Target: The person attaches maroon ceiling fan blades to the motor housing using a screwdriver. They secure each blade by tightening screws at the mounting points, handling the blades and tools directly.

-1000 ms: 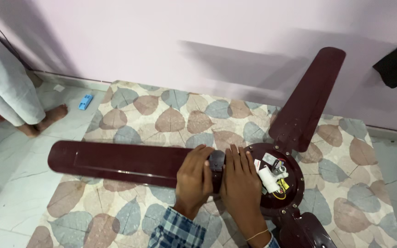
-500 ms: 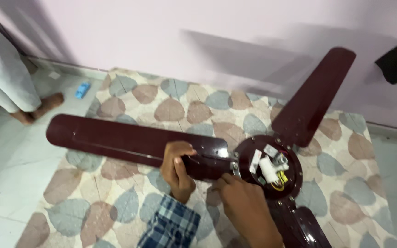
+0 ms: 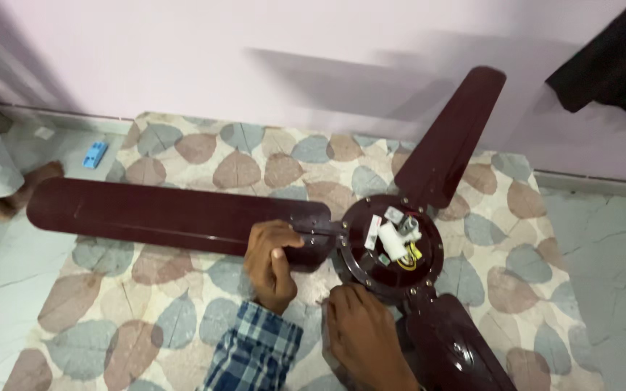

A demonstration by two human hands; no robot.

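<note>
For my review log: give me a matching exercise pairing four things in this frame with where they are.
Things:
1. left hand
2. right hand
3. small blue object
4. white part

Places:
A. on the floor near the wall
B. at the fan hub's lower edge
C. on the long blade's inner end
D. inside the open hub

Pairs: 1-C, 2-B, 3-A, 4-D

Head camera looks steeply down, close above floor mat point(image 3: 182, 304).

Maroon ceiling fan point(image 3: 389, 250) lay on leaf-patterned mat point(image 3: 204, 156). Left hand point(image 3: 273, 262) gripped inner end of long blade point(image 3: 175, 215) near hub. Right hand point(image 3: 360, 329) rested at hub's lower edge. Small blue object point(image 3: 96, 154) lay near wall.
</note>
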